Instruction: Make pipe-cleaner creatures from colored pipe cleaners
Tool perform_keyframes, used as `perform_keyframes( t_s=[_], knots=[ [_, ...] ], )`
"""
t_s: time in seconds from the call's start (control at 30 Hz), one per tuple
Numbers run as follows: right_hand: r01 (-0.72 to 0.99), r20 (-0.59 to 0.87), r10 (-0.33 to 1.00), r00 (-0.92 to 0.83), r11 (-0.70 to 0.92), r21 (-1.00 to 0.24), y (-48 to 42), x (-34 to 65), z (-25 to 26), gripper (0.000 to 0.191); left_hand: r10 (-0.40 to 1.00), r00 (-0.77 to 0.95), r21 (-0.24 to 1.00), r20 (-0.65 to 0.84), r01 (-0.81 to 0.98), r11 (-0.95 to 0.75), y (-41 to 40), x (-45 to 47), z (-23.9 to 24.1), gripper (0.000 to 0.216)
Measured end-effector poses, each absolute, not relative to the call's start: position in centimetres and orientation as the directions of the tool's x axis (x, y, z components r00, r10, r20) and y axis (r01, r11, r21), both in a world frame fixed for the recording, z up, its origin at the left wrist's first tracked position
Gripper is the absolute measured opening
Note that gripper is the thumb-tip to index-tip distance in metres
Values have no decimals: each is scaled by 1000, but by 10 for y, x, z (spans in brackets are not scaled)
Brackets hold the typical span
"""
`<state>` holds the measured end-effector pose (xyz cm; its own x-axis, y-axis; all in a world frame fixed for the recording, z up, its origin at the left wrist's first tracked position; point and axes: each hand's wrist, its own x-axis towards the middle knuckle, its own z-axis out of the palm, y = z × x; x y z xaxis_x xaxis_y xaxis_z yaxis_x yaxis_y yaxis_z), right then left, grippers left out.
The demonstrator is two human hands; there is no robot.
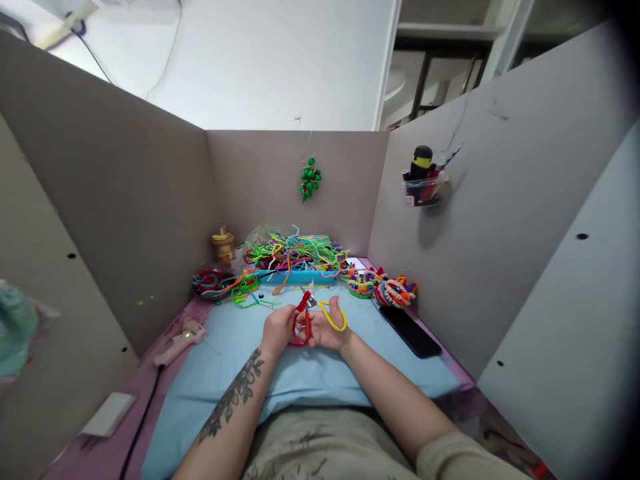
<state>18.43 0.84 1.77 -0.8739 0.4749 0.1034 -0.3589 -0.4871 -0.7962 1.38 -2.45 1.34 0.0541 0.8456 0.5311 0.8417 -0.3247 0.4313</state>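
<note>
My left hand point(278, 328) and my right hand point(326, 328) meet above a light blue mat point(225, 360). The left hand's fingers are closed on a red pipe cleaner point(303, 313), which loops down between both hands. In the right hand, the fingers pinch a yellow pipe cleaner point(334, 316) bent into a loop. A small metal tool tip point(311, 300) shows where the two pieces cross; which hand holds it I cannot tell.
A blue tray point(295, 277) piled with several coloured pipe cleaners sits at the back. Finished pipe-cleaner pieces point(395, 292) lie right, a black phone point(411, 331) beside them. A glue gun point(180, 340) lies left. Cardboard walls point(125, 200) enclose the desk.
</note>
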Motion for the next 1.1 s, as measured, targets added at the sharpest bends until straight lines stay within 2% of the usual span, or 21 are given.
perform_keyframes(
  t_s=[0.3,0.47,0.7,0.8,0.9,0.93,1.0,1.07,1.1],
  knots=[
    [-442,106,632,-768,-403,-802,6,175,14,82,819,86,417,567,828,-375,-23,15,15,29],
    [-499,169,627,-760,-397,-770,9,173,12,83,792,90,418,604,810,-411,-21,17,14,28],
    [-508,183,633,-752,-379,-774,13,169,5,66,775,56,439,630,797,-415,-18,17,11,27],
    [-602,158,782,-603,-315,-734,26,180,8,59,777,61,460,626,776,-431,-22,14,12,26],
    [-692,105,956,-274,-120,-712,50,207,12,58,783,-21,561,621,709,-426,-24,11,15,25],
    [-653,70,981,-181,-67,-754,58,218,12,57,787,-78,619,612,667,-415,-24,10,16,25],
    [-413,-31,999,-22,-38,-910,71,236,9,54,802,-204,746,561,546,-383,-20,9,17,28],
    [18,-10,993,115,-12,-1000,79,246,1,43,831,-305,859,465,385,-339,-13,7,16,32],
    [247,38,988,150,0,-969,80,248,-3,37,851,-339,905,401,293,-310,-9,6,15,34]
  ],
)
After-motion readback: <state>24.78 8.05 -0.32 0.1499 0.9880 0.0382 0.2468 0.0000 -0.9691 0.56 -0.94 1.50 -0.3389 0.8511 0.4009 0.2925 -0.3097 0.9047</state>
